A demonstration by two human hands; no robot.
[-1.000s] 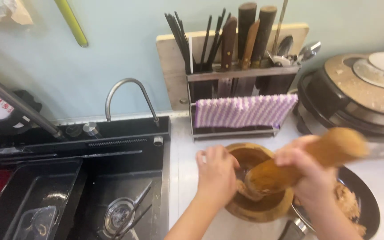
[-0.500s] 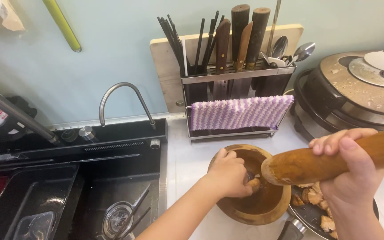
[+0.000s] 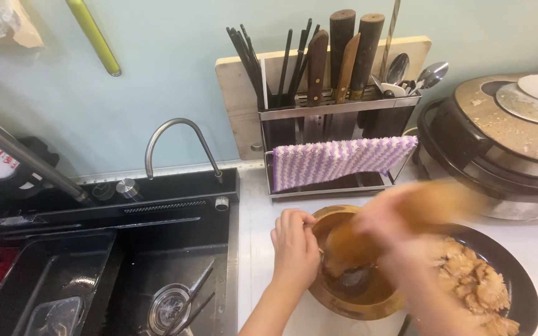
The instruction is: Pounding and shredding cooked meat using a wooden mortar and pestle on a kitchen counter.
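Note:
A round wooden mortar (image 3: 368,297) stands on the white counter at the bottom centre. My left hand (image 3: 295,249) grips its left rim and steadies it. My right hand (image 3: 400,239), blurred by motion, holds a thick wooden pestle (image 3: 375,230) whose lower end is down inside the bowl. Pale shredded food (image 3: 477,280) lies on a black plate (image 3: 518,274) just right of the mortar, partly hidden by my right forearm.
A black sink (image 3: 107,274) with a curved steel tap (image 3: 175,146) fills the left. Behind the mortar stands a utensil rack (image 3: 337,118) with knives, chopsticks and spoons, a purple striped cloth (image 3: 340,160) hanging on it. A large round cooker (image 3: 505,137) sits at the right.
My right hand has swung the pestle from raised and nearly level down into the mortar. My left hand stays on the rim.

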